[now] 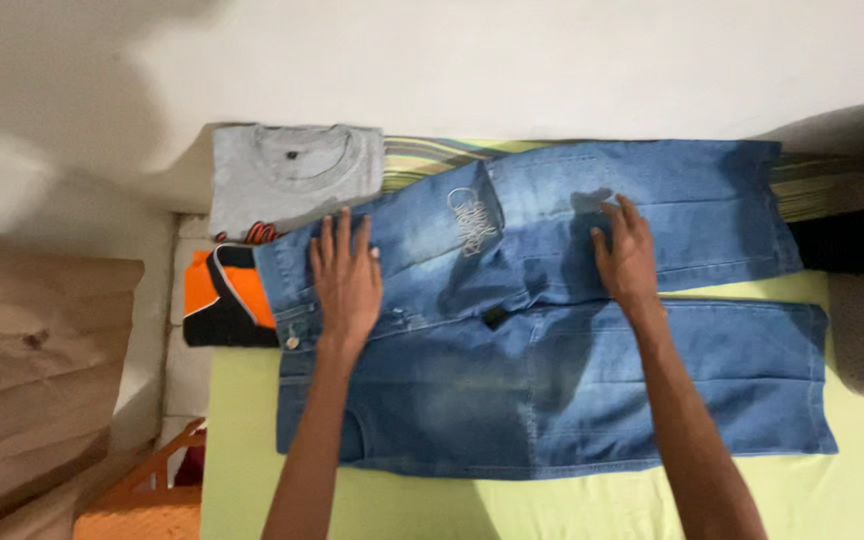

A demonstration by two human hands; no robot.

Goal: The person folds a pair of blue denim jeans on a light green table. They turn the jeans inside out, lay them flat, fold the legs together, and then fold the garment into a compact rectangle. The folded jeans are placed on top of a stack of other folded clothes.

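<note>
In the head view, blue jeans (552, 330) are lying spread across a yellow-green sheet (252, 440), filling the middle of the picture, waistband at 9 o'clock, 2 legs running toward 3 o'clock. The left hand (345, 280) is pressing flat near the waistband, fingers slightly spread. The right hand (628, 258) is resting flat on the upper leg, fingers close together. At 10 o'clock a folded grey T-shirt (292, 175) is lying, an orange and black garment (220, 300) just below it.
</note>
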